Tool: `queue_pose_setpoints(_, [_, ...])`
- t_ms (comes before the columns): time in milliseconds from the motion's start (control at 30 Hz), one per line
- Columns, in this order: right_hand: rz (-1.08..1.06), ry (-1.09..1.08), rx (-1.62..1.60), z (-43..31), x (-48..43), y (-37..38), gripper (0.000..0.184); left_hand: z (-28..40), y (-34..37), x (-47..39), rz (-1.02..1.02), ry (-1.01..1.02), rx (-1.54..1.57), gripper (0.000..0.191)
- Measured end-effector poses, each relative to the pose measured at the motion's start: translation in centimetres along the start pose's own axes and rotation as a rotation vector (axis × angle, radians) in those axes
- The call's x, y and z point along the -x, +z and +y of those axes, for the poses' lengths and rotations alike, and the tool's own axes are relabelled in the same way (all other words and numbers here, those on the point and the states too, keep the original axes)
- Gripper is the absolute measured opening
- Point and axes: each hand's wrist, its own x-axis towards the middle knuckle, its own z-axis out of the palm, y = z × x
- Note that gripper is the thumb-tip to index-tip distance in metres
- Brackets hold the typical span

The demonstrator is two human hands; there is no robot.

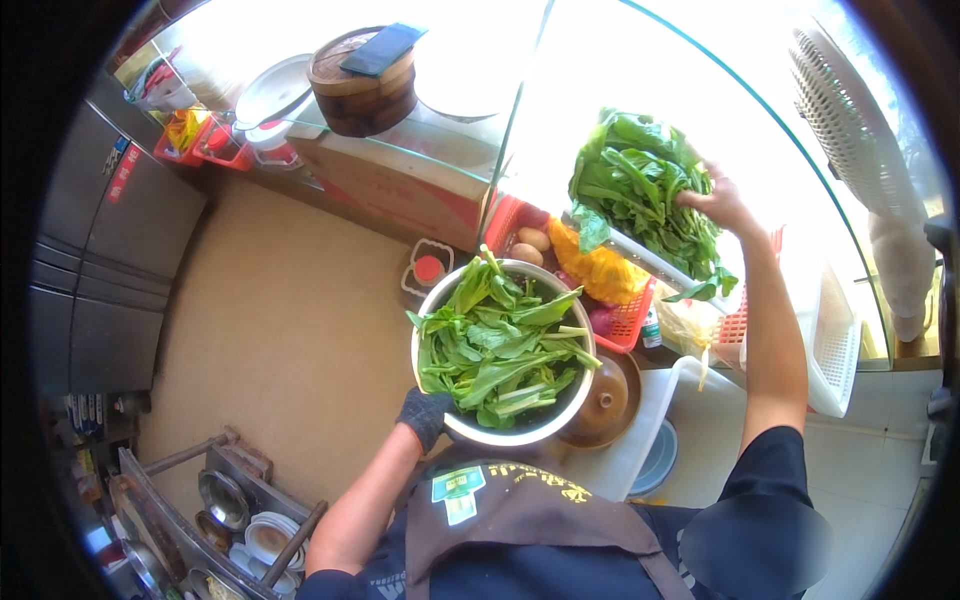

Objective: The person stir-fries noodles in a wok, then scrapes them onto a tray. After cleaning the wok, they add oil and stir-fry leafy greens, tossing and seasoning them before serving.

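My left hand [424,417], in a dark grey glove, holds the lower left side of a round metal bowl [585,382]. Loose leafy greens [499,337] with pale cut stems fill the bowl and poke over its rim. Farther out to the right, my bare right hand [718,201] grips the edge of a second heap of leafy greens [637,180], thumb on top and the other fingers partly hidden by the leaves. That heap rests on a white plastic basket [660,271], whose front edge shows beneath the leaves.
Beyond the bowl, red plastic baskets [630,322] hold brown round items, red onions and a yellow bag [600,266]. A bamboo steamer [364,90] carries a phone [384,49]. A lidded brown pot [606,401] sits beside the bowl. A pedestal fan [847,112] stands right; dishes [274,540] lie lower left.
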Motion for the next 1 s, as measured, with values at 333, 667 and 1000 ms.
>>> queue_pose_setpoints(333, [0.583, -0.034, 0.190, 11.9, -3.7, -8.6, 0.031, -0.4, 1.2, 0.7, 0.017, -0.057, 0.044, 0.015])
queue_pose_setpoints(667, [0.219, -0.618, -0.205, -3.8, 18.9, 6.2, 0.025, -11.4, -1.6, 8.2, 0.182, -0.008, 0.200, 0.020])
queue_pose_setpoints(1000, [-0.565, -1.021, -0.592, -17.9, 29.3, 14.7, 0.052, -26.3, 2.7, 20.9, 0.490, 0.308, 0.604, 0.025])
